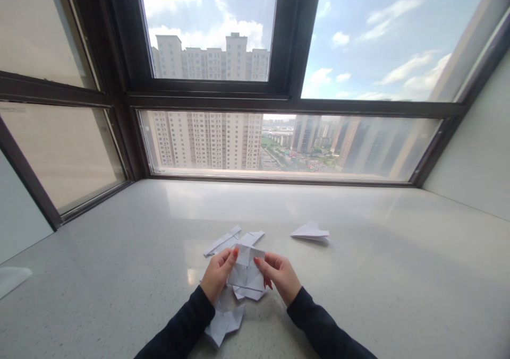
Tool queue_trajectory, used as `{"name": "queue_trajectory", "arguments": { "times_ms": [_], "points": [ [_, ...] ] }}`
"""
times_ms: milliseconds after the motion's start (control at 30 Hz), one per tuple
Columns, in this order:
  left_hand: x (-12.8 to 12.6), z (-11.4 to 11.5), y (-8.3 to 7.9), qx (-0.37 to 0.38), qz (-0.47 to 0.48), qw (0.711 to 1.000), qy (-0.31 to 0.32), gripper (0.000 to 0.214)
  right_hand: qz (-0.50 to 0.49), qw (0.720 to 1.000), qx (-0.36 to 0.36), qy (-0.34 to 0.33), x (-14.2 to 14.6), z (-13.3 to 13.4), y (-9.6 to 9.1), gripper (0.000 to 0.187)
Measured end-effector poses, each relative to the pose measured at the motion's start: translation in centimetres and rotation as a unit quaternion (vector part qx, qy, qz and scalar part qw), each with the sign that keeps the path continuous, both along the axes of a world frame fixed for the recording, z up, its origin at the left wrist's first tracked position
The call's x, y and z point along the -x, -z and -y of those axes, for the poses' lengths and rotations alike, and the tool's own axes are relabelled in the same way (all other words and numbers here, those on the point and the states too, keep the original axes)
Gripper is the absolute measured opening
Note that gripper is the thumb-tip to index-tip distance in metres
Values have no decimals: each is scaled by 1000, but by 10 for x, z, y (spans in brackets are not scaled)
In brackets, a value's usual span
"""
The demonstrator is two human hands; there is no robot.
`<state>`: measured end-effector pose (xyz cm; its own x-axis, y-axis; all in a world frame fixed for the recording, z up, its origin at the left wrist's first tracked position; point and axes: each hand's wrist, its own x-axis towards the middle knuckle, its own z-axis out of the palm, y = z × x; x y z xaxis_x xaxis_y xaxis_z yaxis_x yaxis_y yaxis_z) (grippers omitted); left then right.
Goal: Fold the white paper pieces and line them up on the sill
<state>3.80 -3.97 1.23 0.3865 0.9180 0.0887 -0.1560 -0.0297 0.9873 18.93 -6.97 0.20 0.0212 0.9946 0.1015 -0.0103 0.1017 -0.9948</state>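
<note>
Between my two hands is a piece of folded white paper (247, 270) with creases across it. My left hand (218, 272) pinches its left edge, thumb on top. At the right edge my right hand (281, 275) grips it between thumb and fingers. Just beyond lie folded paper strips (223, 241), partly behind the held piece. Another folded paper piece (250, 294) shows beneath it. Close to my left wrist rests a folded paper shape (225, 323) with pointed corners.
A paper airplane (311, 232) lies to the right on the pale speckled sill (382, 274). At the far left edge is a white sheet (11, 280). Dark window frames (215, 104) rise behind the sill, with tall buildings outside.
</note>
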Motion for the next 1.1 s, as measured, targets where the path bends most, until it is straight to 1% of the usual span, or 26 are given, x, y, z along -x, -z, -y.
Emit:
{"name": "queue_trajectory", "arguments": {
  "times_ms": [133,267,367,500,633,700,733,833,867,900,1000,1100],
  "points": [
    [1,2,-4,-8,-31,999,-2,33,17,1000,-7,12,-1,1,-3,39],
    [-1,6,-6,-5,-58,998,8,35,35,999,-16,9,-2,2,-4,39],
    [-2,5,-4,-3,-58,998,11,35,43,999,-19,5,-1,3,-6,40],
    [-1,2,1,2,-47,999,-3,32,41,999,-11,12,1,3,-7,40],
    [0,2,1,-32,-48,998,-11,31,47,998,11,32,2,1,-2,41],
    [0,4,1,-60,-75,995,-12,33,67,997,19,31,-1,-2,-1,41],
    [0,4,1,-77,-98,992,-23,34,84,996,20,31,-4,-3,-1,42],
    [2,5,0,-128,-160,974,-93,35,178,983,24,47,-25,-8,-9,42],
    [3,4,-1,-138,-168,969,-116,36,226,972,30,56,-36,-9,-13,42],
    [4,4,-1,-143,-168,967,-130,37,247,966,35,63,-49,-10,-17,41],
    [6,1,-3,-134,-152,970,-136,41,294,950,48,90,-94,-11,-26,36],
    [6,2,-2,-122,-146,974,-122,41,357,922,70,131,-136,-7,-27,27]
  ]
}}
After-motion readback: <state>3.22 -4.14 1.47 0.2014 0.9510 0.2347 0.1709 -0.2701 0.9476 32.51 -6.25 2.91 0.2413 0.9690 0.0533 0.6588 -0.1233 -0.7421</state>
